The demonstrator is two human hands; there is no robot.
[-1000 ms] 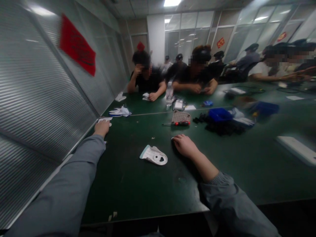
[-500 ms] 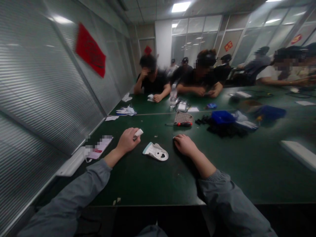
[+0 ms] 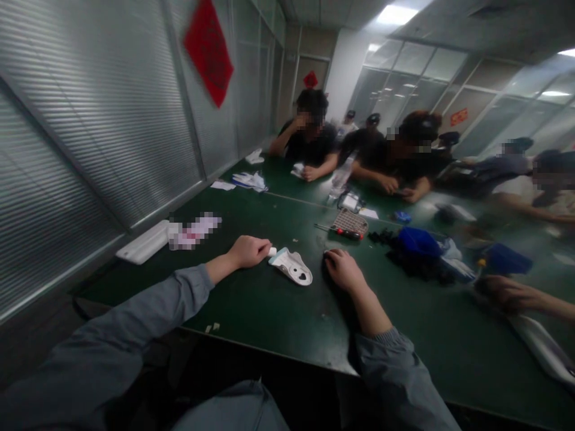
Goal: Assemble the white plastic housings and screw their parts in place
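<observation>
My left hand [image 3: 249, 251] is closed, with a small white piece [image 3: 272, 252] sticking out past its fingertips. Right beside that piece lies a white plastic shell [image 3: 291, 267] with a pale blue edge and dark holes at its rounded end. To the right of the shell, my right hand [image 3: 344, 269] rests on the table with curled fingers. A tiny pale spot shows at its fingertips, too small to name.
Beyond my hands lie a screwdriver [image 3: 349, 234] and a beige grid-like tray [image 3: 353, 221]. Blue bins [image 3: 418, 242] stand among black parts and gloves. Another person's hand [image 3: 507, 293] is at the right, near a white box [image 3: 539, 341]. A long white object [image 3: 146, 242] lies left.
The view has tilted and shifted. My left hand has turned and brought the white piece beside the shell. Another person's hand has appeared at the right. My right hand keeps its curled pose.
</observation>
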